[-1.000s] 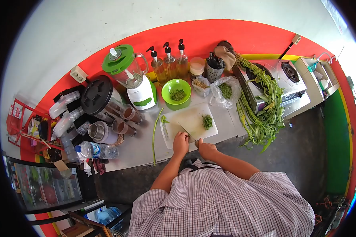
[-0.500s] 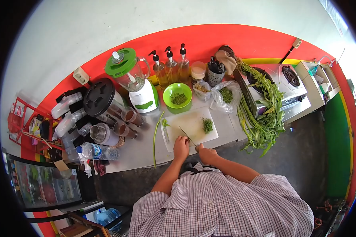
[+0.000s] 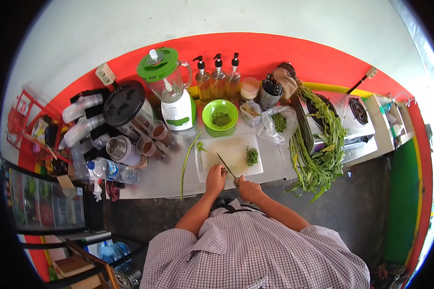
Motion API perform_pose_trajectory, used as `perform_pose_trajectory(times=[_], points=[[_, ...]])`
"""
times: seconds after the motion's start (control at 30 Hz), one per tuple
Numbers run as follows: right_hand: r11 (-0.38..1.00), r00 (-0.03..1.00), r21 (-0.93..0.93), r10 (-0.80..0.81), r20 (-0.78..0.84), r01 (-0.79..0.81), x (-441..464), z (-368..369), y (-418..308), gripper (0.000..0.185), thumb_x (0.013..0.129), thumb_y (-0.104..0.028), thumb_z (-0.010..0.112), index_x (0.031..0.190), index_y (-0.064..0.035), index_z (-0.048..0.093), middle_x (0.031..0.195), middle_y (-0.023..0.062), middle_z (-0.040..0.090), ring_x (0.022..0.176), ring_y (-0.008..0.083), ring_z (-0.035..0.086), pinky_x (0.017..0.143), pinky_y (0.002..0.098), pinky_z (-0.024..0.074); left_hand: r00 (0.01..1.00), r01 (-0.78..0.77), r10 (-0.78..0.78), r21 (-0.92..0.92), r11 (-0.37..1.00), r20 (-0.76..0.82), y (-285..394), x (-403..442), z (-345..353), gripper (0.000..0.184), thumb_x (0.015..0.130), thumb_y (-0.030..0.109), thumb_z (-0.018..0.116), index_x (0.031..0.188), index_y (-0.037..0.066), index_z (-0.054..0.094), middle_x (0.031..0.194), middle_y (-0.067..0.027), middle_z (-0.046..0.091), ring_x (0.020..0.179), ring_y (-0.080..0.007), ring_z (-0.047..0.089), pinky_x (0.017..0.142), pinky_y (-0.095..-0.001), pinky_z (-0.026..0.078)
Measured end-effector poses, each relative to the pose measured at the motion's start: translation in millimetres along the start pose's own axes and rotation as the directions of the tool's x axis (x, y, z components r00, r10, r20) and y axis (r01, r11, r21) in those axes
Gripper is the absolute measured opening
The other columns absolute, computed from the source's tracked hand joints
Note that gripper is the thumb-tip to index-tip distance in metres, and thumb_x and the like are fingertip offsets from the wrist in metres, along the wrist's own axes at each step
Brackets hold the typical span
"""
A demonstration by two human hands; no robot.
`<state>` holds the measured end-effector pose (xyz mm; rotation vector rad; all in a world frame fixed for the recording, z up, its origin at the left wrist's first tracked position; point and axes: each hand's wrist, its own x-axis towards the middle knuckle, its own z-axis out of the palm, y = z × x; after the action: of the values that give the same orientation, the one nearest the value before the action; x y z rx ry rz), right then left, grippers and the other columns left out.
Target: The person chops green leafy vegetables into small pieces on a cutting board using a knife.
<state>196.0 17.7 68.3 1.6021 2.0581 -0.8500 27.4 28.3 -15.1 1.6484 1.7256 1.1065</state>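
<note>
My right hand (image 3: 249,188) is wrapped around the handle of a kitchen knife (image 3: 225,164), whose blade slants up and left over the white cutting board (image 3: 229,146). Close to the blade, at the board's near edge, my left hand (image 3: 216,177) has its fingers curled in; whatever they hold is too small to make out. A small heap of chopped greens (image 3: 251,156) lies on the board's right side. Toward the upper left of the board is a leafy green piece (image 3: 200,146). One long green stem (image 3: 185,166) lies on the counter just left of the board.
Behind the board stand a green bowl (image 3: 207,112) with chopped greens inside, a blender (image 3: 178,111) and a plastic bag (image 3: 274,134) of greens. Leafy stalks (image 3: 307,168) drape over the stove (image 3: 354,138) at right. Cups (image 3: 151,148) and a water bottle (image 3: 118,172) crowd the left.
The view has shifted slightly. Both hands and the knife stay in nearly the same place at the board's near edge, and the chopped heap looks unchanged.
</note>
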Motion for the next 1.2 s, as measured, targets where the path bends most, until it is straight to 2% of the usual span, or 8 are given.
perform_pose_trajectory(times=[0.07, 0.1, 0.23, 0.4, 0.63, 0.8, 0.9, 1.2], points=[[0.998, 1.000, 0.060, 0.008, -0.013, -0.007, 3.5, 16.2, 11.2, 0.049, 0.086, -0.013, 0.066, 0.126, -0.0002, 0.039, 0.107, 0.0271, 0.071, 0.102, 0.0423, 0.070, 0.087, 0.0516, 0.0548, 0.996, 0.016, -0.020, 0.055, 0.998, 0.082, 1.4, -0.1, -5.0, 0.014, 0.085, 0.008, 0.072, 0.092, 0.004, 0.061, 0.092, -0.0125, 0.061, 0.088, -0.0339, 0.062, 0.076, -0.0442, 0.050], [0.991, 0.999, 0.136, 0.024, -0.033, -0.020, 2.1, 20.4, 14.5, 0.050, 0.086, -0.014, 0.066, 0.127, -0.0002, 0.039, 0.107, 0.0277, 0.070, 0.101, 0.0437, 0.070, 0.087, 0.0527, 0.0545, 0.997, 0.028, -0.031, 0.052, 0.998, 0.070, 0.1, -0.6, -6.8, 0.014, 0.085, 0.008, 0.072, 0.092, 0.004, 0.061, 0.092, -0.0125, 0.061, 0.088, -0.0339, 0.062, 0.076, -0.0442, 0.050], [0.993, 0.997, 0.118, 0.033, -0.072, -0.024, 0.9, 28.6, 22.6, 0.051, 0.087, -0.018, 0.067, 0.125, -0.0008, 0.039, 0.107, 0.0287, 0.070, 0.101, 0.0458, 0.069, 0.088, 0.0541, 0.0541, 0.992, 0.045, -0.054, 0.083, 0.996, 0.115, -4.6, -0.3, -17.0, 0.013, 0.084, 0.009, 0.073, 0.089, 0.005, 0.062, 0.087, -0.0115, 0.061, 0.084, -0.0331, 0.062, 0.073, -0.0438, 0.050], [0.970, 0.973, 0.233, 0.124, -0.197, -0.076, 2.1, 30.5, 33.7, 0.057, 0.087, -0.027, 0.069, 0.125, -0.0006, 0.037, 0.106, 0.0295, 0.069, 0.098, 0.0470, 0.068, 0.086, 0.0554, 0.0540, 0.986, 0.094, -0.104, 0.081, 0.992, 0.129, -5.7, -2.4, -29.7, 0.012, 0.084, 0.011, 0.073, 0.089, 0.005, 0.063, 0.087, -0.0111, 0.062, 0.082, -0.0327, 0.063, 0.072, -0.0438, 0.050], [0.973, 0.983, 0.227, 0.010, -0.181, 0.032, -12.4, 22.7, 37.7, 0.055, 0.087, -0.027, 0.070, 0.125, -0.0029, 0.039, 0.103, 0.0290, 0.068, 0.097, 0.0479, 0.067, 0.084, 0.0569, 0.0534, 0.995, 0.070, -0.080, 0.146, 0.987, 0.065, -7.0, -1.3, -35.5, 0.009, 0.086, 0.011, 0.072, 0.090, 0.004, 0.068, 0.089, -0.0121, 0.065, 0.076, -0.0288, 0.065, 0.069, -0.0404, 0.051], [0.966, 0.959, 0.250, 0.133, -0.251, -0.069, -12.4, 28.5, 56.4, 0.050, 0.086, -0.026, 0.069, 0.122, -0.0039, 0.043, 0.099, 0.0294, 0.069, 0.095, 0.0481, 0.068, 0.083, 0.0582, 0.0533, 0.987, 0.085, -0.107, 0.178, 0.980, 0.119, -5.8, 1.0, -44.1, 0.015, 0.085, 0.013, 0.073, 0.099, 0.007, 0.071, 0.094, -0.0089, 0.067, 0.081, -0.0295, 0.067, 0.072, -0.0393, 0.053], [0.948, 0.938, 0.301, 0.193, -0.289, -0.103, -12.4, 27.9, 68.2, 0.050, 0.087, -0.027, 0.070, 0.123, -0.0038, 0.044, 0.098, 0.0298, 0.069, 0.094, 0.0493, 0.067, 0.082, 0.0580, 0.0533, 0.975, 0.141, -0.154, 0.088, 0.986, 0.163, -0.2, -0.3, -49.7, 0.020, 0.083, 0.011, 0.076, 0.101, 0.006, 0.071, 0.094, -0.0082, 0.067, 0.081, -0.0265, 0.067, 0.073, -0.0368, 0.054], [0.938, 0.949, 0.322, -0.022, -0.313, 0.128, -17.7, 35.3, 70.4, 0.050, 0.086, -0.029, 0.072, 0.122, -0.0030, 0.050, 0.095, 0.0285, 0.069, 0.092, 0.0485, 0.066, 0.078, 0.0572, 0.0519, 0.969, 0.125, -0.146, 0.115, 0.986, 0.200, -3.0, -12.8, -57.1, 0.024, 0.082, 0.009, 0.076, 0.105, 0.005, 0.071, 0.097, -0.0101, 0.065, 0.086, -0.0267, 0.066, 0.077, -0.0371, 0.054]])
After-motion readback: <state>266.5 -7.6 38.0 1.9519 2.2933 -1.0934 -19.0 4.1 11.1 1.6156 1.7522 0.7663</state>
